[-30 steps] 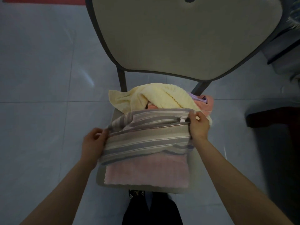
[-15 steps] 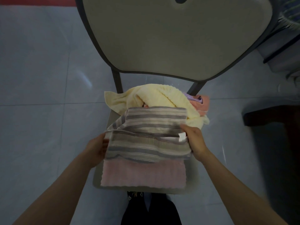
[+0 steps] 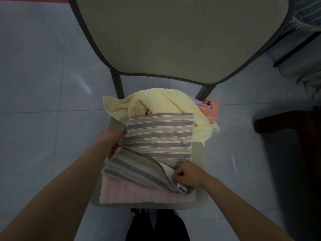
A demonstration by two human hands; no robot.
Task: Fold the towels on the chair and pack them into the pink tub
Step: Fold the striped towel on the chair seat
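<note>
A grey-and-cream striped towel [image 3: 156, 138] lies half folded on the chair seat [image 3: 199, 152], on top of a folded pale pink towel [image 3: 139, 193]. My left hand [image 3: 111, 140] holds the striped towel's left edge. My right hand [image 3: 187, 174] pinches its near corner, where a white label shows, and has drawn that flap down over the pink towel. Behind them sits a crumpled yellow towel [image 3: 165, 103], with a salmon towel [image 3: 211, 110] and a bit of purple cloth [image 3: 199, 102] at the back right. The pink tub is not in view.
The chair's big beige backrest [image 3: 173, 37] rises behind the pile. Grey tiled floor [image 3: 43, 101] lies on both sides. A dark furniture leg [image 3: 281, 122] stands at the right, with bedding or cloth [image 3: 307, 16] in the top right corner. My dark shoes [image 3: 156, 223] are below the seat.
My right hand has carried the striped towel's far corner toward me, from the back of the pile to the seat's near right. My left hand slid up along the left edge.
</note>
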